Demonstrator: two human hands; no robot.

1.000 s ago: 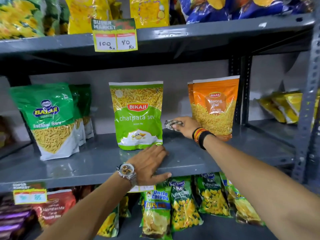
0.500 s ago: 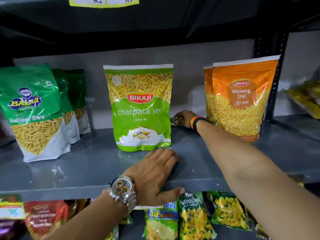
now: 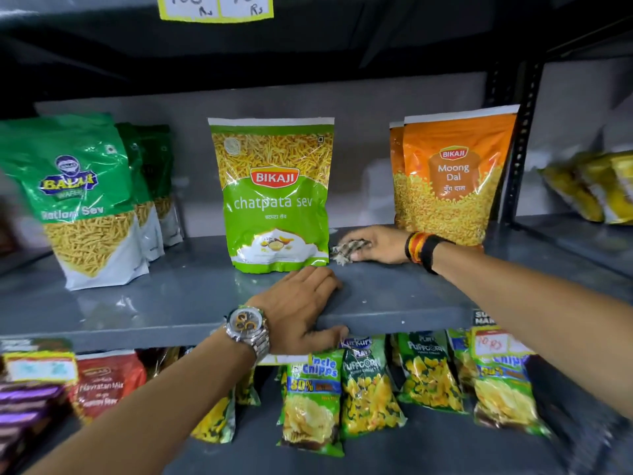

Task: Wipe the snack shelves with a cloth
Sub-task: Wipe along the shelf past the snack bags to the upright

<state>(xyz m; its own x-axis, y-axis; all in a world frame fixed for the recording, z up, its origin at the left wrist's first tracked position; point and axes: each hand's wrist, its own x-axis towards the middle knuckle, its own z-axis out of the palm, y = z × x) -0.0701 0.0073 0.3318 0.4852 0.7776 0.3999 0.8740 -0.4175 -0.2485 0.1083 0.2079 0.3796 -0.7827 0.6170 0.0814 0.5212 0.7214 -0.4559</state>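
The fingers point(image 3: 356, 246) of the right hand point(image 3: 375, 244) are curled down over a crumpled patterned cloth point(image 3: 346, 250), pinning it to the grey shelf point(image 3: 171, 296) at centre right of the frame. The cloth's frayed edge pokes out to the left of the hand, just beside the lower right corner of the chatpata sev bag point(image 3: 275, 197), which stands upright in the middle. Dark, orange and red bands point(image 3: 423, 250) circle the right wrist.

The left hand point(image 3: 301, 310) lies flat, fingers spread and holding nothing, palm down on the shelf's front edge at centre, with the thumb hooked under the lip. A metal wristwatch point(image 3: 246, 325) sits on that wrist.

To the right, behind the right hand, stand two orange Moong Dal bags point(image 3: 455, 180), one behind the other. At the left of the frame a green Ratlami Sev bag point(image 3: 78, 200) stands tilted, with more green bags lined up behind it. A yellow price label point(image 3: 215, 6) hangs from the shelf above, top centre.

Along the bottom, the lower shelf holds green Uncle Chipps point(image 3: 313, 402) and Puffcorn packets point(image 3: 368, 389) leaning forward, and a red Navratan Mix bag point(image 3: 106, 385) at lower left. Blurred yellow packets point(image 3: 592, 186) lie on the neighbouring rack at far right.
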